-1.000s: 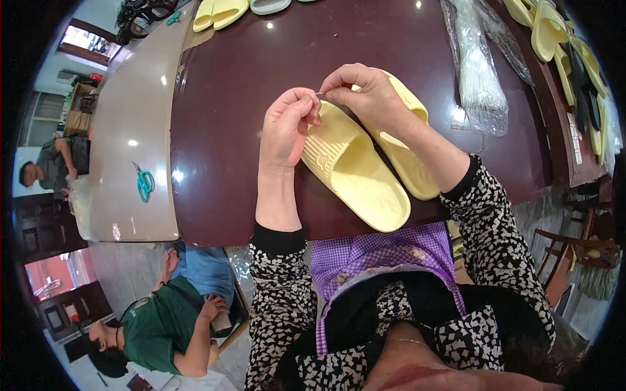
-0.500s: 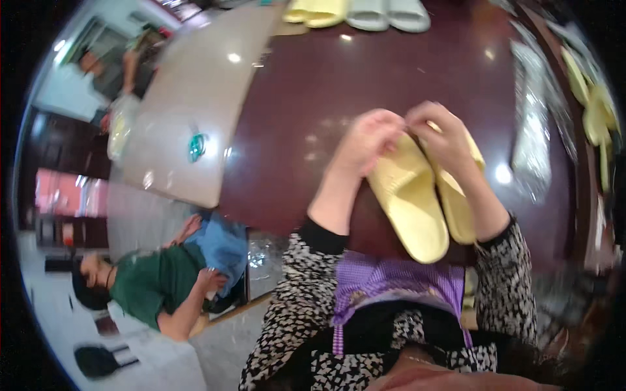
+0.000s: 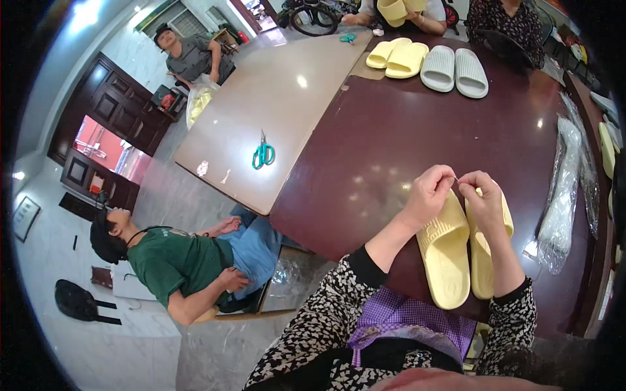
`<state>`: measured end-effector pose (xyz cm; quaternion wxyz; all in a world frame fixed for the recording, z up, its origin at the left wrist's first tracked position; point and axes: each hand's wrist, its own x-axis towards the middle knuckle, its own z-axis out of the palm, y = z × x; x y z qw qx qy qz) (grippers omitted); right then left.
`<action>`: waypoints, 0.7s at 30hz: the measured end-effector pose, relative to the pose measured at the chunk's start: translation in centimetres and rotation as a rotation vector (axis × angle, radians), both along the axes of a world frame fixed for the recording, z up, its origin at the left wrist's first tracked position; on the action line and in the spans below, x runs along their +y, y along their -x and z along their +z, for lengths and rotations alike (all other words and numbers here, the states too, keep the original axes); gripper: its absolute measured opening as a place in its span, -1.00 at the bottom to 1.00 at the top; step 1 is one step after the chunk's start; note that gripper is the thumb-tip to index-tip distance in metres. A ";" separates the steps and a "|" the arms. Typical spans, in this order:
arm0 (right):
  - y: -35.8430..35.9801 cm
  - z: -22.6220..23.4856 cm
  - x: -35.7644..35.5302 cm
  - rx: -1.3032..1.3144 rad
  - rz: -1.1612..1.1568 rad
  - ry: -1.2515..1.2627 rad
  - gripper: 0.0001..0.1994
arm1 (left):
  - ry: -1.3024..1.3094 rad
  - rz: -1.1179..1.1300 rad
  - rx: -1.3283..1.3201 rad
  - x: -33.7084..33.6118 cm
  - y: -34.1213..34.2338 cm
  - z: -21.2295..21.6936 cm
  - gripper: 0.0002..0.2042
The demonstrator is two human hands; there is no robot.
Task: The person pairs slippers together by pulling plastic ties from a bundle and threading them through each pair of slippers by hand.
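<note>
Two pale yellow slippers (image 3: 445, 257) lie side by side on the dark red tabletop right in front of me. My left hand (image 3: 427, 197) is closed in a pinch above the far end of the left slipper. Just beside it, my right hand (image 3: 481, 201) pinches too, over the other yellow slipper (image 3: 480, 260). The fingertips of both hands almost meet, with a thin, tiny strand between them whose kind is too small to tell. My wrists partly cover the slippers.
Grey slippers (image 3: 438, 68) and another yellow pair (image 3: 405, 60) stand at the far edge. Clear plastic wrapping (image 3: 559, 195) lies on the right. Teal scissors (image 3: 263, 155) rest on the lighter tabletop (image 3: 261, 104). A person in green (image 3: 186, 260) sits at left; others are around the table.
My view has tilted up and shifted, so more of the table's far side and the people there shows. Both hands stay pinched close together above the yellow slippers.
</note>
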<state>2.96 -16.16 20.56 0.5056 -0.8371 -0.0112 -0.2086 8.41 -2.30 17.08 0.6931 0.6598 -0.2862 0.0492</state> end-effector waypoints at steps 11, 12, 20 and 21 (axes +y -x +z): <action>0.0 -0.2 0.2 0.074 -0.011 -0.100 -0.97 | 0.150 -0.278 0.455 0.4 -0.7 -0.4 -0.95; 0.0 -0.2 0.2 0.062 -0.016 -0.091 -0.97 | 0.167 -0.300 0.483 0.4 -0.8 -0.4 -0.94; 0.0 -0.1 0.3 0.039 -0.021 -0.014 -0.96 | 0.220 -0.350 0.528 0.4 -0.8 -0.4 -0.94; 0.0 -0.2 0.3 0.042 -0.021 -0.012 -0.96 | 0.231 -0.360 0.535 0.4 -0.8 -0.5 -0.94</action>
